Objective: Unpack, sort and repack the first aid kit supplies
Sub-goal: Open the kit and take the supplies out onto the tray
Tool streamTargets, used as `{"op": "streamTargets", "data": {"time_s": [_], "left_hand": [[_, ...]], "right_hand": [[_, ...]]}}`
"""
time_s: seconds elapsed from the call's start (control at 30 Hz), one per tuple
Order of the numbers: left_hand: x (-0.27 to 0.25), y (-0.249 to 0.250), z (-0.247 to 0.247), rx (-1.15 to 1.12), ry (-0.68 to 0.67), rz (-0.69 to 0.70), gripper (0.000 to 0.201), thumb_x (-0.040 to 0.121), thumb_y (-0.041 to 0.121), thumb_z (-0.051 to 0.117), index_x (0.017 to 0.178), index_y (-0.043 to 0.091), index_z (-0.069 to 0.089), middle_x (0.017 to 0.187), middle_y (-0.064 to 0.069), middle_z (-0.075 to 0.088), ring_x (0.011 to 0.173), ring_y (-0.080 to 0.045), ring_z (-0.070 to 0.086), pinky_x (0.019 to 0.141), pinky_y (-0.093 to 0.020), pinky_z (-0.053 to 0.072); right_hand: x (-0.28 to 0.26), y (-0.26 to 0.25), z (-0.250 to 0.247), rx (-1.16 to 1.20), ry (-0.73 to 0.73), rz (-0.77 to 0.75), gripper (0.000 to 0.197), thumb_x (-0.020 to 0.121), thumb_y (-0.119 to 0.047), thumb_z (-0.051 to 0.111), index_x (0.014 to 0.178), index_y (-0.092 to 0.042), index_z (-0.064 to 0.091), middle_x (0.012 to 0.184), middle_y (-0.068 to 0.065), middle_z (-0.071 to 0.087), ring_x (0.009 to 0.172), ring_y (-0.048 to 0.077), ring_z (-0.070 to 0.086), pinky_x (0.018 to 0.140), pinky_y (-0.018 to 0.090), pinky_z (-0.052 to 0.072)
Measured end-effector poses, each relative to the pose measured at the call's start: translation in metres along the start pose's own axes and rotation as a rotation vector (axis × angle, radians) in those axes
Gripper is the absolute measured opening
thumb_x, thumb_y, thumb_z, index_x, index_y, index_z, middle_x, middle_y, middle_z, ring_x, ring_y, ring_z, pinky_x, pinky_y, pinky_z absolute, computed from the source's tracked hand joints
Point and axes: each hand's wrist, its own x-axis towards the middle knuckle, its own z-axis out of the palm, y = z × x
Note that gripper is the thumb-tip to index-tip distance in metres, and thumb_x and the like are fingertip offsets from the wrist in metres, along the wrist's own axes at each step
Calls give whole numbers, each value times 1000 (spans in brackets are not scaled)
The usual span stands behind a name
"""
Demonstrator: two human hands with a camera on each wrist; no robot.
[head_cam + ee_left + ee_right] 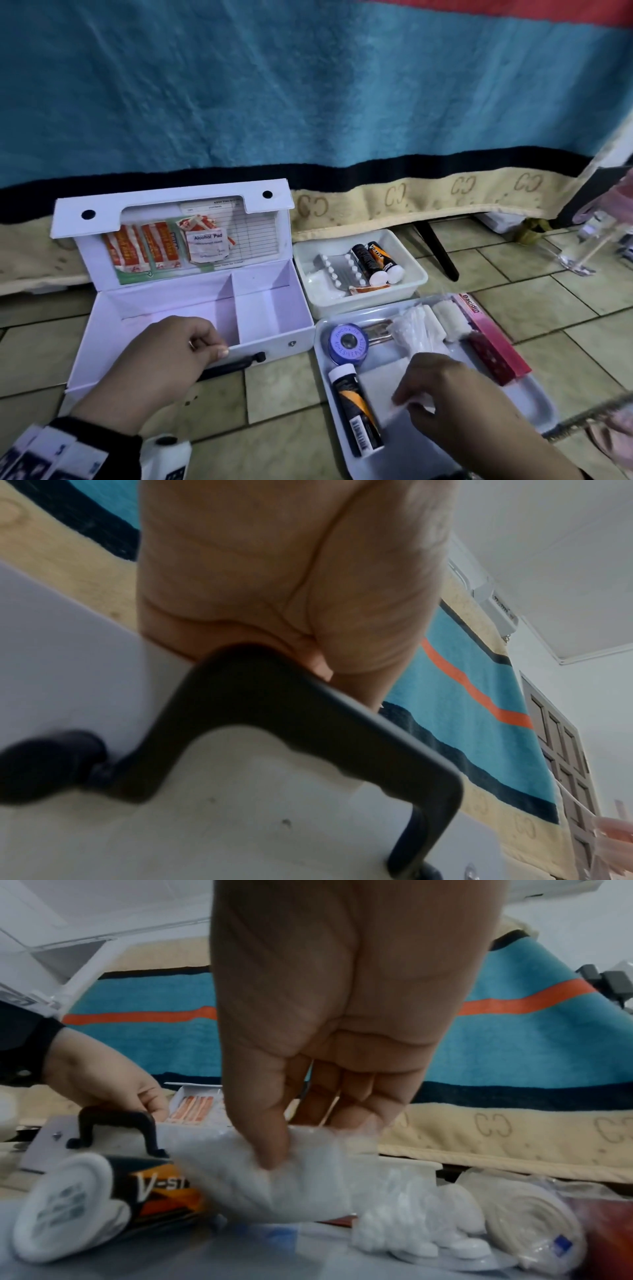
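White gauze packet [274,1172] pinched by the right hand [455,407] over the tray [534,404]. Left hand [161,359] grips the first aid box [274,308] rim. Repacking looks begun; next, the packet likely goes into an empty compartment.

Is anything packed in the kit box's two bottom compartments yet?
No: in the head view both compartments of the kit box show only bare lining.

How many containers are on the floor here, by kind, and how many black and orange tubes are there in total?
First aid box: 1
Deep white tub: 1
Flat tray: 1
Black and orange tubes: 3, two in the tub, one on the tray
Total: 6
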Motion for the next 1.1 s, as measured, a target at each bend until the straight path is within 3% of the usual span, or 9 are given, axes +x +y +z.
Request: {"op": "streamTargets", "data": {"time_s": [0.2,0.37,0.47,0.53,0.63,0.7,0.9,1.03,1.1], "left_hand": [[-3,0,0,-12,15,4,20,78,28,74,59,30,66,67,5,66,70,-9,59,59,-24,40],[-5,1,0,-10,24,9,20,79,29,73,60,27,66,68,6,66,69,-8,58,59,-23,40],[-5,1,0,-20,25,7,20,79,28,74,60,27,66,66,7,64,68,-8,57,59,-23,40],[-5,2,0,-17,26,9,20,79,28,73,61,27,66,66,7,64,67,-7,57,59,-22,40],[-6,3,0,-10,31,22,20,80,28,72,61,26,65,64,6,63,64,-8,57,56,-21,39],[-5,2,1,-20,28,25,19,81,27,72,63,25,65,65,4,63,61,-10,58,54,-20,40],[-4,-3,6,-85,14,45,18,84,23,69,66,22,64,67,4,62,66,-9,56,56,-18,38],[-1,-5,7,-109,-17,31,18,85,26,67,68,22,62,70,4,64,68,-9,57,64,-23,43],[-1,-6,8,-88,-23,17,18,85,31,65,69,24,61,71,6,64,74,-9,59,77,-30,46]], "right_hand": [[5,13,18,-34,-66,-73,40,43,-24,62,80,-38,58,73,-24,57,68,-7,60,46,10,45],[13,17,33,-17,-57,-9,37,61,-24,60,95,-38,58,97,-20,57,96,0,56,73,22,52],[11,16,34,2,-75,41,54,33,-26,82,80,-38,59,82,-26,57,74,-2,62,49,8,46],[12,15,35,-104,-42,43,62,24,-24,83,80,-41,61,82,-26,58,69,-2,63,45,6,43],[12,6,20,-89,-166,-28,61,62,-10,68,114,-39,58,115,-22,52,106,2,58,81,11,47],[14,3,3,-104,-179,-55,52,82,-17,58,129,-38,49,133,-22,41,123,0,44,100,16,38],[47,-41,-43,-87,-56,-146,34,89,-36,55,123,-38,53,126,-21,51,114,-2,50,93,16,40],[92,-86,-51,39,-123,-280,43,91,-30,55,134,-31,47,126,-12,52,99,1,50,82,12,37],[121,-103,-48,42,-187,-297,56,91,-28,58,142,-26,36,137,-5,48,110,7,51,88,14,37]]}}
